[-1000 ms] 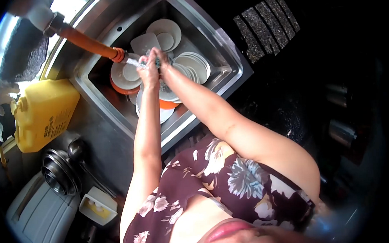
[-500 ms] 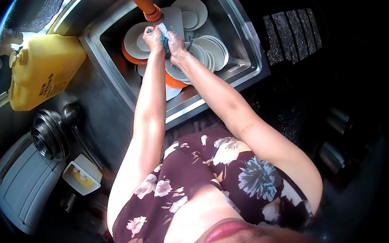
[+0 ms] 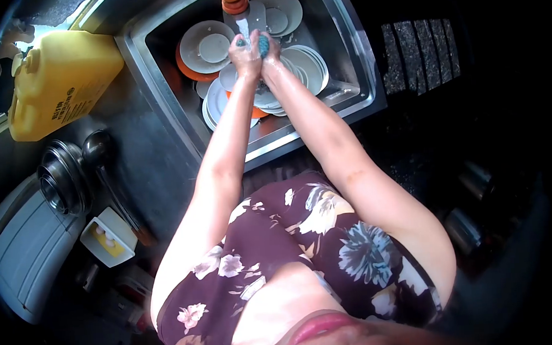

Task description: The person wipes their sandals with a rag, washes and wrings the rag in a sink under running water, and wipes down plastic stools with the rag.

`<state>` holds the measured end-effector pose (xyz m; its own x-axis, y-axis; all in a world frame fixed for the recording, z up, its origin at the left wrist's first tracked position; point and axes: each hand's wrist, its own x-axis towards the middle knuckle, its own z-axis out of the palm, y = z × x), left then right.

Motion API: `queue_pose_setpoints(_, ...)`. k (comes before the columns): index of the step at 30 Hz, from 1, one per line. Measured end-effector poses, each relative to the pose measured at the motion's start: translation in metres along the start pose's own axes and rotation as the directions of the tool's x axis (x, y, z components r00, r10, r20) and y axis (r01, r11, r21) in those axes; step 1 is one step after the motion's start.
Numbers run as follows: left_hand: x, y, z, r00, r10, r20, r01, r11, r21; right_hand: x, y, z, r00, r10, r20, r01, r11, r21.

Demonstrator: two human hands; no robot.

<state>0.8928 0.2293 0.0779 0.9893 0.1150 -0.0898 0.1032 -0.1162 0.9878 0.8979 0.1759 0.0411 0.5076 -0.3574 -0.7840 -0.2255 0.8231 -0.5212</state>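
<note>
Under a running orange tap [image 3: 235, 3], my left hand [image 3: 246, 60] and my right hand [image 3: 271, 53] are pressed together. Both are closed around a teal scrubbing pad [image 3: 263, 46], parts of which show between the fingers. Water [image 3: 243, 28] falls onto the hands from the spout. Beneath and around them, white plates and bowls fill the sink. A plate with a smaller dish on it [image 3: 188, 44] lies to the left, a stack of white plates [image 3: 320, 67] to the right, and another plate [image 3: 292, 9] behind.
The metal sink [image 3: 171, 95] has a raised rim. On the counter to the left stands a yellow jerrycan [image 3: 65, 83]. Nearer are a ladle [image 3: 97, 148], nested metal bowls [image 3: 58, 184] and a white container [image 3: 124, 238] with eggs. Dark slatted stone [image 3: 413, 56] lies right.
The whole view has shifted a little. My hands have turned against each other, and the pad now shows more on the right-hand side. Water still runs onto them.
</note>
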Motion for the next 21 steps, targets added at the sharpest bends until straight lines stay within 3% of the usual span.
queue_pose_setpoints(1,0.02,-0.012,-0.006,0.992,-0.11,-0.061,0.114,0.99,0.078,-0.038,-0.01,0.008,0.999,0.018,0.032,-0.016,0.997,-0.075)
queue_pose_setpoints(2,0.036,-0.012,-0.024,0.987,-0.158,-0.003,0.156,0.972,0.175,-0.054,-0.022,0.004,0.986,0.007,0.165,0.02,0.987,-0.157)
queue_pose_setpoints(4,0.047,-0.013,-0.057,0.966,-0.235,-0.11,0.257,0.918,0.303,-0.085,-0.058,0.003,0.938,-0.286,0.195,0.32,0.931,-0.174)
queue_pose_setpoints(6,0.047,-0.03,-0.094,0.822,-0.569,0.01,0.566,0.819,0.1,-0.065,-0.076,-0.019,0.847,-0.387,0.365,0.515,0.766,-0.384)
queue_pose_setpoints(7,0.04,-0.042,-0.106,0.819,-0.571,0.049,0.563,0.818,0.117,-0.074,-0.079,-0.015,0.804,-0.437,0.404,0.591,0.667,-0.454)
queue_pose_setpoints(8,0.038,-0.046,-0.117,0.831,-0.555,0.035,0.492,0.764,0.417,-0.074,-0.075,-0.013,0.803,-0.435,0.407,0.591,0.669,-0.451)
queue_pose_setpoints(10,0.002,-0.036,-0.118,0.943,-0.272,0.19,0.047,0.677,0.734,-0.069,-0.061,-0.008,0.672,-0.416,0.613,0.729,0.516,-0.449)
queue_pose_setpoints(12,-0.022,-0.027,-0.095,0.882,-0.045,0.469,-0.199,0.867,0.457,-0.044,-0.037,-0.017,0.665,-0.392,0.636,0.745,0.286,-0.603)
queue_pose_setpoints(14,-0.038,0.003,-0.061,0.862,0.05,0.505,-0.305,0.847,0.437,-0.068,-0.035,-0.015,0.766,-0.347,0.541,0.643,0.398,-0.654)
queue_pose_setpoints(15,-0.021,-0.044,-0.047,0.747,0.224,0.626,-0.557,0.725,0.405,-0.077,-0.036,-0.016,0.744,-0.37,0.556,0.668,0.407,-0.623)
queue_pose_setpoints(16,-0.017,-0.034,-0.045,0.746,0.228,0.625,-0.559,0.724,0.403,-0.089,-0.049,-0.014,0.742,-0.373,0.558,0.671,0.404,-0.622)
queue_pose_setpoints(18,-0.005,-0.001,-0.038,0.822,-0.178,0.542,-0.142,0.857,0.496,-0.106,-0.092,-0.018,0.759,-0.383,0.527,0.645,0.548,-0.532)
queue_pose_setpoints(19,-0.003,-0.007,-0.036,0.848,0.071,0.525,-0.379,0.773,0.509,-0.092,-0.109,-0.029,0.724,-0.465,0.51,0.69,0.495,-0.528)
queue_pose_setpoints(20,0.005,0.015,-0.038,0.746,-0.063,0.663,-0.405,0.747,0.527,-0.072,-0.124,-0.04,0.683,-0.54,0.491,0.727,0.441,-0.526)
queue_pose_setpoints(21,0.011,0.033,-0.037,0.721,-0.09,0.687,-0.432,0.717,0.547,-0.059,-0.135,-0.051,0.724,-0.515,0.459,0.682,0.434,-0.588)
